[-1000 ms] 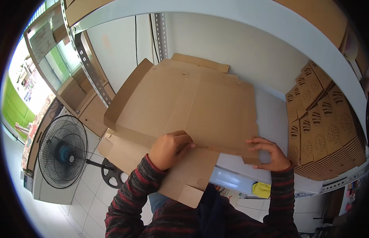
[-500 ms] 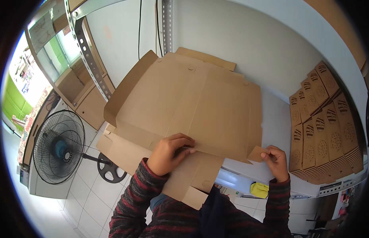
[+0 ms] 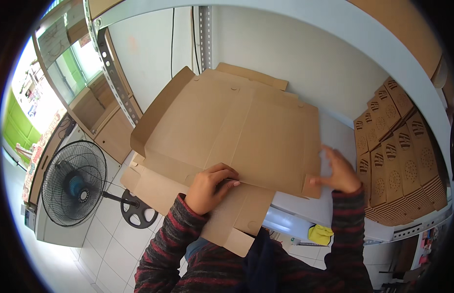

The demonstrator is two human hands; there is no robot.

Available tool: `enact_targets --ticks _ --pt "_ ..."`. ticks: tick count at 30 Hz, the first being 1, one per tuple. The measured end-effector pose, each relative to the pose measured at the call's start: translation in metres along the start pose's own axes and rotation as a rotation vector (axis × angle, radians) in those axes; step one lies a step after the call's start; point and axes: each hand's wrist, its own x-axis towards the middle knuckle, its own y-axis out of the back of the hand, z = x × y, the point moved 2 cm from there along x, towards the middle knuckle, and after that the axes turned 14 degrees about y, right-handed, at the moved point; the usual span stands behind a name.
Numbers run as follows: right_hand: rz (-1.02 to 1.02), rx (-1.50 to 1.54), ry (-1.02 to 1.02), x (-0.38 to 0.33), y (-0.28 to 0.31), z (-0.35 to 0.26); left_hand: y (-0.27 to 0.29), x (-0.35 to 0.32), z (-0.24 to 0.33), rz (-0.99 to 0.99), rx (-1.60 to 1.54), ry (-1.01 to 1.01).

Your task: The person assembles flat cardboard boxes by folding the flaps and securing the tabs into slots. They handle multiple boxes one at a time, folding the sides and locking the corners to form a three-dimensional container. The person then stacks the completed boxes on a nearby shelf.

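The unfolded cardboard box blank [image 3: 271, 132] lies on the white shelf [image 3: 334, 124]. At the blank's near edge, about its middle, the left hand [image 3: 210, 188] pinches that edge between thumb and bent fingers. At its near right corner, the right hand [image 3: 341, 172] has fingers spread, thumb at the corner flap [image 3: 310, 188], apparently touching, though blurred. Stacked cardboard boxes [image 3: 400, 166] sit right of the blank.

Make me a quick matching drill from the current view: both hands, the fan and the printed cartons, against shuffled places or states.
1. left hand
2. right hand
3. fan
4. printed cartons

A. stacked at the picture's right
B. fingers spread at the sheet's near right corner
C. at the picture's left
D. pinching the cardboard sheet

Pairs: 1-D, 2-B, 3-C, 4-A
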Motion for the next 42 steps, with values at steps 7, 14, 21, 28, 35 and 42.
enact_targets --ticks 7,14,21,28,35,42 --pt "0.415 0.719 -0.506 0.076 -0.017 0.091 0.001 -0.003 0.003 0.008 -0.094 -0.055" --pt "0.458 0.982 -0.386 0.075 -0.018 0.095 0.004 -0.018 0.004 -0.075 -0.167 -0.098" --pt "0.832 0.610 -0.062 0.054 0.022 0.091 -0.001 -0.022 0.012 -0.116 -0.044 -0.118" --pt "1.174 0.616 -0.041 0.025 0.032 0.081 0.024 -0.007 0.022 0.257 0.456 -0.345" --pt "0.861 0.619 -0.080 0.015 0.002 0.092 0.066 0.010 0.002 0.232 0.516 -0.298" --pt "0.643 0.419 -0.134 0.010 0.011 0.074 0.041 -0.028 -0.005 0.178 0.396 -0.089"
